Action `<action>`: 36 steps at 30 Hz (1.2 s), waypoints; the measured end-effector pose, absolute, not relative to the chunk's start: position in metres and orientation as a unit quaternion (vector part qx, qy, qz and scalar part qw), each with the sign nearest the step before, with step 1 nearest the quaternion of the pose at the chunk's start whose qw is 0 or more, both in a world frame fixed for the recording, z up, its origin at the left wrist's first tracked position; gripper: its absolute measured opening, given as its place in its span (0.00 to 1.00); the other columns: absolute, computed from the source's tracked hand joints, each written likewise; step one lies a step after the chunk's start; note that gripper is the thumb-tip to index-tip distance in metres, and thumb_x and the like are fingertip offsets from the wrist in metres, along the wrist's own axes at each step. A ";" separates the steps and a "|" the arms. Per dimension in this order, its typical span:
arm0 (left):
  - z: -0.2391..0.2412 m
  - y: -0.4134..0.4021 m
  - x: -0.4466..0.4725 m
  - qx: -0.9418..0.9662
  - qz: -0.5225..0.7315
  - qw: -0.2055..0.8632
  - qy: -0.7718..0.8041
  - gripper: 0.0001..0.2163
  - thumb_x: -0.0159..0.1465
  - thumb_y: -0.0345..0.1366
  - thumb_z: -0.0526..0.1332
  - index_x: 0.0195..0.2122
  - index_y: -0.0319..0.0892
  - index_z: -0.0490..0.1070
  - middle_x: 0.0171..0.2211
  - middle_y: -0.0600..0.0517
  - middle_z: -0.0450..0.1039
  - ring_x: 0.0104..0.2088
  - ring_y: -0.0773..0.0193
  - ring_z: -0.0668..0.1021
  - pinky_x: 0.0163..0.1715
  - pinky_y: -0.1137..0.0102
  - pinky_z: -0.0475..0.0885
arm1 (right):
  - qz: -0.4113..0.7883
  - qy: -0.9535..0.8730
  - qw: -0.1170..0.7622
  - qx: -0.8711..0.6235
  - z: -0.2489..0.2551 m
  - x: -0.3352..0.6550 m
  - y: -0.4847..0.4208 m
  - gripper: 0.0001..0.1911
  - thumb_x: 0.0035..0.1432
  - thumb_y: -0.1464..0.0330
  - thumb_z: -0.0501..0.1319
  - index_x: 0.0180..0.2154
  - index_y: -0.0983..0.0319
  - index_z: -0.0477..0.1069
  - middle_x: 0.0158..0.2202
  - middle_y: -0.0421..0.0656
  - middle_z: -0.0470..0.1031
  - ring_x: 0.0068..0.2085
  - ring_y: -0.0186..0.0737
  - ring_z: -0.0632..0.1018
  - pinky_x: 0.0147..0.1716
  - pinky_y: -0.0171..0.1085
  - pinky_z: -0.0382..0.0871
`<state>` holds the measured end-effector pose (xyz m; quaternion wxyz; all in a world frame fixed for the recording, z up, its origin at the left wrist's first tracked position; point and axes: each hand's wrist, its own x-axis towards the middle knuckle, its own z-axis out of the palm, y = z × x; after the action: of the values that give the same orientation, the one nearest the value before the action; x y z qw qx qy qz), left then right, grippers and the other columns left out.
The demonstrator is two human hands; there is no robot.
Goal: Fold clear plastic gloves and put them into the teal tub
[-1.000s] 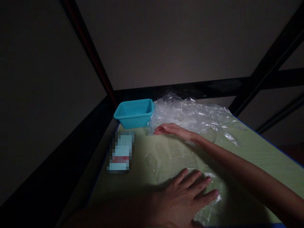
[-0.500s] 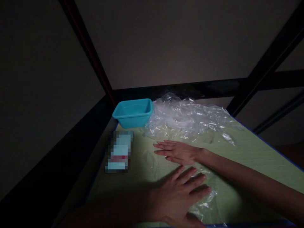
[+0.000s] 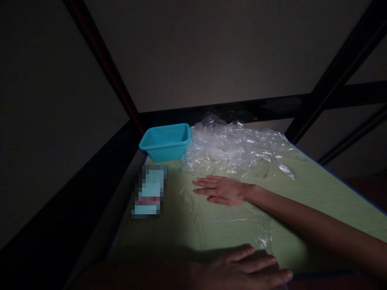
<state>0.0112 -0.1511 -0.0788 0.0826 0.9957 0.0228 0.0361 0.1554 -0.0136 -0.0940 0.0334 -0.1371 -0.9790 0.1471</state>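
Just in front of the teal tub [image 3: 165,141], the right hand [image 3: 223,190] lies flat, fingers straight, pressing a clear plastic sheet [image 3: 229,219] onto the green bench [image 3: 317,189]. Farther from the tub, the left hand [image 3: 244,268] rests spread and empty near the sheet's end.

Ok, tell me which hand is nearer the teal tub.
Right. The right hand lies flat, a little in front of and to the right of the teal tub, not touching it. The left hand lies much closer to the person, farther away.
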 end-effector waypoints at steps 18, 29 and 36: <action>-0.085 -0.104 0.007 0.986 0.027 0.154 0.065 0.34 0.63 0.48 0.53 0.63 0.30 0.47 0.65 0.38 0.42 0.65 0.51 0.47 0.62 0.58 0.47 | 0.133 -0.981 0.037 -0.138 -0.093 0.154 -0.014 0.25 0.65 0.62 0.46 0.62 0.62 0.53 0.66 0.47 0.47 0.66 0.39 0.47 0.62 0.45 0.44; -0.077 -0.136 0.010 0.994 0.012 0.109 0.006 0.31 0.64 0.47 0.51 0.63 0.30 0.48 0.65 0.44 0.45 0.65 0.58 0.47 0.63 0.62 0.44 | 0.143 -0.979 0.029 -0.139 -0.093 0.154 -0.014 0.26 0.65 0.61 0.45 0.62 0.63 0.52 0.66 0.48 0.46 0.65 0.42 0.47 0.62 0.46 0.43; -0.067 -0.149 0.010 0.997 0.011 0.066 -0.042 0.21 0.68 0.38 0.40 0.60 0.45 0.58 0.64 0.59 0.50 0.65 0.68 0.49 0.62 0.69 0.50 | 0.178 -0.973 0.036 -0.143 -0.092 0.153 -0.014 0.26 0.65 0.62 0.47 0.62 0.65 0.53 0.66 0.50 0.46 0.66 0.43 0.47 0.62 0.48 0.42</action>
<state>0.0098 -0.1487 -0.0666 0.0656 0.9969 -0.0416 0.0107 0.1527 -0.0136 -0.0924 0.0355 -0.1429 -0.9729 0.1780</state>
